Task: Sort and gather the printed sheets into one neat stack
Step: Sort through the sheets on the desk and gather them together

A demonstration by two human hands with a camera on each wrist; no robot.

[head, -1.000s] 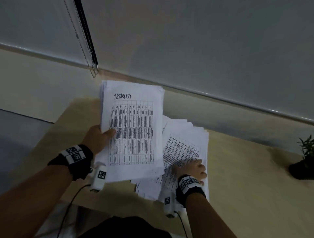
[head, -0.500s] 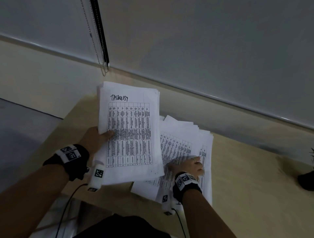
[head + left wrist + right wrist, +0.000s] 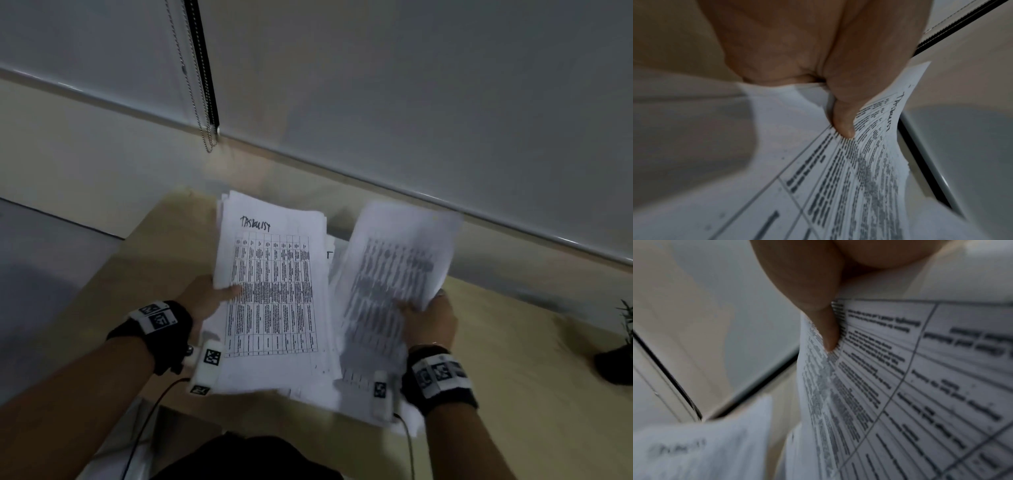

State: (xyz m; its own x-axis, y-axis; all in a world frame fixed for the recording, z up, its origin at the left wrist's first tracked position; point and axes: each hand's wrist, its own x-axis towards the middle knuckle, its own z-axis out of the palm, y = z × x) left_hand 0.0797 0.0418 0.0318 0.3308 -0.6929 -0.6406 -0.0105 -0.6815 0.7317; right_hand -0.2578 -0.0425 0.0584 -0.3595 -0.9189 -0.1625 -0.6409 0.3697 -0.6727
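My left hand grips a thick stack of printed sheets by its left edge, thumb on top; the top sheet carries a table and a handwritten heading. The left wrist view shows the thumb pressed on that stack. My right hand pinches a lifted sheet, blurred and raised off the table, by its right edge. In the right wrist view the thumb lies on this printed sheet. More loose sheets lie on the table under both.
The wooden table reaches to the wall with free surface at right. A dark potted plant stands at the right edge. A blind with a bead chain hangs behind. A cable runs from my left wrist.
My right hand was flat on the loose pile; it has now taken hold of a sheet and lifted it up and right. The left hand kept its stack, shifting slightly right.
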